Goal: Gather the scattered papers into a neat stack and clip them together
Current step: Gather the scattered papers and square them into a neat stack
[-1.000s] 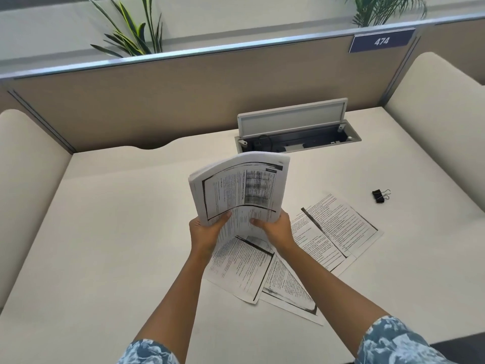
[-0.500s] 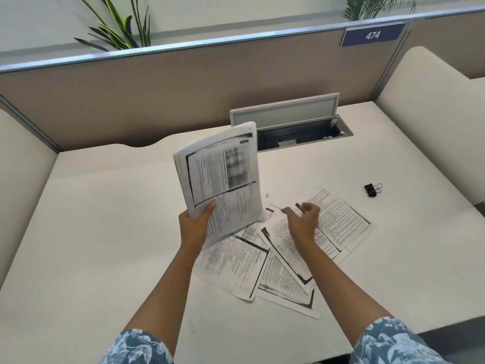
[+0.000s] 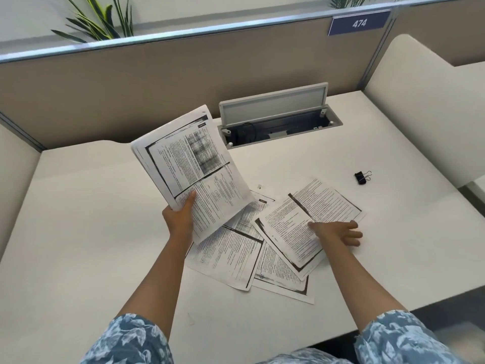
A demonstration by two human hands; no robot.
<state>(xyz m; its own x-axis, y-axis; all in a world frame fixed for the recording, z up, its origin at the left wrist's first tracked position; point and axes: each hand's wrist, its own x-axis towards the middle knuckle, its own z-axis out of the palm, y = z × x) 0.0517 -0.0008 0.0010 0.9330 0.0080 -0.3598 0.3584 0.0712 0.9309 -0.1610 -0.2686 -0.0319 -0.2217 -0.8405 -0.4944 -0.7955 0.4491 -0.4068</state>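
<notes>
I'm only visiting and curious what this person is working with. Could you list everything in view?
held stack of papers: one bundle, white with black print, raised above the desk
loose papers: several overlapping sheets, white with black print, mid-desk
binder clip: one, black, on the desk right of the papers
desk: one, off-white
cable tray: one, grey lid raised, at the desk's back edge
partition: one, tan, behind the desk
number sign: one, blue, reads 474, on the partition
plants: two, green, beyond the partition
left hand: gripping the held stack
right hand: fingers spread, on the loose papers
sleeves: two, blue floral
</notes>
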